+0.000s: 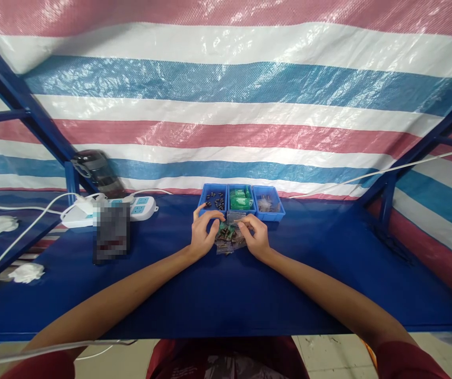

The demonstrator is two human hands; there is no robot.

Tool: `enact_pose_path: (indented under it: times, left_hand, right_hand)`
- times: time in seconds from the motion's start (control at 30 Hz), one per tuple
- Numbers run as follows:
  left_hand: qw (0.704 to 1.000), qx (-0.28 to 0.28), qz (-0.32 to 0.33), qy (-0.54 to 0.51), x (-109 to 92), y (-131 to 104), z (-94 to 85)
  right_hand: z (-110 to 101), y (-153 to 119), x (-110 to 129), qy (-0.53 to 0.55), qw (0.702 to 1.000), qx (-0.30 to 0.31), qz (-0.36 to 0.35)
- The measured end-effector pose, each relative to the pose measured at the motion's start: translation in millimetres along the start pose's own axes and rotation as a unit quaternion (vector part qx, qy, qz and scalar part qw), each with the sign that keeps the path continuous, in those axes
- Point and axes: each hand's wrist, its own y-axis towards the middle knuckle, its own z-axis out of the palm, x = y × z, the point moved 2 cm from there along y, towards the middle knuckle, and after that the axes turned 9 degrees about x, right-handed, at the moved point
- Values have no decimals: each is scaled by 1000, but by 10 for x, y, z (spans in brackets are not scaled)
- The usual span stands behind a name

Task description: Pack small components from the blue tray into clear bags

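A clear plastic bag [229, 239] of small brown and green pieces lies on the blue table in front of three blue bins. My right hand [255, 234] pinches the bag's upper right part between thumb and fingers. At the bag's upper left, my left hand [205, 230] is curved with its thumb and fingers apart, holding nothing visible. The left bin [212, 187] has small dark parts, the middle bin [229, 188] holds green packets [241, 200], and the right bin [269, 215] contains small clear or pale pieces.
A white power strip [143, 208] with cables and a blurred dark object [111, 234] are on the left. Behind them leans a dark bottle-like item [99, 171]. Crumpled white tissues [27, 272] lie farther left. Blue frame bars and striped sheeting [226, 131] surround the table [313, 295].
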Motion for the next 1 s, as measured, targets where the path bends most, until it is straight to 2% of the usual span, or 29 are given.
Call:
enact_pose_path:
  times: [0.1,0.47,0.73,1.0]
  left_hand:
    - [1000,21,10,7,-19,4,-4]
    - [1000,-3,25,-3,-14,-1,2]
    - [998,-31,-6,-51,14,-4,22]
    - [992,23,-40,-116,44,-50,51]
  right_hand:
    - [2,-1,-3,-3,1000,0,0]
    - [-1,-3,-12,-1,1000,0,-12]
    - [3,-5,-5,1,1000,2,-8]
    - [7,4,2,2,1000,3,-9]
